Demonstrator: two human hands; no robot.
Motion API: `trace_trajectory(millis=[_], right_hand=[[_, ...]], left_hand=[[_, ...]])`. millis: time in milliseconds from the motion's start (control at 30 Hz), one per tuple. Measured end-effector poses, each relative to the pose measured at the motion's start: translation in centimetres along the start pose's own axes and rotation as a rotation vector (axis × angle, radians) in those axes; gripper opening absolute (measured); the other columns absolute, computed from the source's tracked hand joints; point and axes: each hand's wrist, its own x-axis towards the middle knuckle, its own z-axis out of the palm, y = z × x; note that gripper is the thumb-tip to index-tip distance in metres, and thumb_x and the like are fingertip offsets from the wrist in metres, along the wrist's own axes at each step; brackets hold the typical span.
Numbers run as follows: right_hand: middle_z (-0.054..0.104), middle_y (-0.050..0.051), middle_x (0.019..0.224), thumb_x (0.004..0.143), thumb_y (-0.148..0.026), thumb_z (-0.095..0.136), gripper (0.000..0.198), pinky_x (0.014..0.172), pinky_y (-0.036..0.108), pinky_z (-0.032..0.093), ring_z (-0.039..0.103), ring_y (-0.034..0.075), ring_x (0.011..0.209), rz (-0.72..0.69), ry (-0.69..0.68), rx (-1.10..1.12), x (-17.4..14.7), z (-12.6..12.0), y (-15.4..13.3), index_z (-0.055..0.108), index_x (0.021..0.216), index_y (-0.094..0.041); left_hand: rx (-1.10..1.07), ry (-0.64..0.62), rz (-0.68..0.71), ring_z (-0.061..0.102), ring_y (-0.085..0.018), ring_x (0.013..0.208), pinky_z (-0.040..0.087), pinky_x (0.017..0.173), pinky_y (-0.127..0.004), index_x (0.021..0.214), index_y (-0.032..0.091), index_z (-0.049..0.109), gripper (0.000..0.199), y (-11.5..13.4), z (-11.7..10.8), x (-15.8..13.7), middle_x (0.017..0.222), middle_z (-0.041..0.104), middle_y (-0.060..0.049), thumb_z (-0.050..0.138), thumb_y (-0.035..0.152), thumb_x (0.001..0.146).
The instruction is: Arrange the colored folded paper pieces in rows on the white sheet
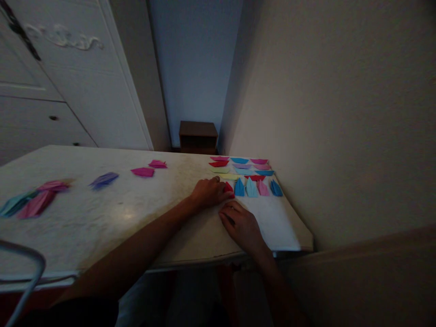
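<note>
My left hand (210, 192) reaches in from the left, its fingers closed on the near end of a small red folded paper piece (229, 187). This piece is at the left end of a row of upright folded papers, with a blue one (239, 187), a light blue one (251, 187), a pink one (263, 188) and a darker blue one (276, 188). Just below, my right hand (242, 225) has its thumb and fingers curled together; whatever is between them, if anything, is hidden. A white sheet (275, 222) lies beneath the row.
Behind stand rows of flat folded papers, including a yellow one (220, 170). More folded papers, magenta (143, 172), purple (105, 180) and pink (37, 203), lie leftward on the table (136, 245). A wall (323, 136) borders the right; a grey curved tube (37, 259) is lower left.
</note>
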Motion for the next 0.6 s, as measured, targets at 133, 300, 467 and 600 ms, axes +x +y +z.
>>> trace_trajectory(millis=[133,300,467,600], right_hand=[[0.065,0.006,0.093,0.092,-0.019,0.05,0.017,0.079,0.031,0.052,0.063,0.019,0.087,0.002,-0.003,0.004,0.01,-0.03,-0.02,0.067,0.088,-0.021],[0.065,0.006,0.094,0.092,-0.019,0.051,0.016,0.08,0.031,0.052,0.063,0.019,0.087,0.001,0.003,0.007,-0.01,0.09,0.16,0.067,0.089,-0.021],[0.064,0.006,0.093,0.093,-0.02,0.05,0.016,0.08,0.031,0.052,0.063,0.018,0.087,0.001,0.004,0.017,-0.06,0.06,0.2,0.066,0.089,-0.021],[0.064,0.005,0.094,0.093,-0.021,0.049,0.018,0.08,0.031,0.052,0.063,0.018,0.087,-0.008,0.011,0.022,-0.11,-0.03,0.19,0.067,0.091,-0.022]], left_hand=[[-0.011,0.02,-0.015,0.065,-0.028,0.089,0.047,0.076,-0.036,0.105,0.022,0.069,0.056,0.11,-0.04,-0.13,0.106,0.063,-0.012,0.042,0.068,0.087],[0.006,0.031,-0.045,0.065,-0.029,0.093,0.047,0.077,-0.038,0.115,0.022,0.065,0.053,0.06,0.08,-0.26,0.114,0.061,-0.013,0.045,0.063,0.088],[-0.021,0.043,-0.066,0.064,-0.03,0.098,0.047,0.08,-0.037,0.122,0.023,0.06,0.053,-0.09,0.24,-0.41,0.117,0.061,-0.013,0.047,0.062,0.088],[-0.098,0.049,-0.075,0.063,-0.029,0.102,0.047,0.082,-0.036,0.127,0.023,0.055,0.052,-0.22,0.07,-0.85,0.121,0.062,-0.012,0.049,0.058,0.089]])
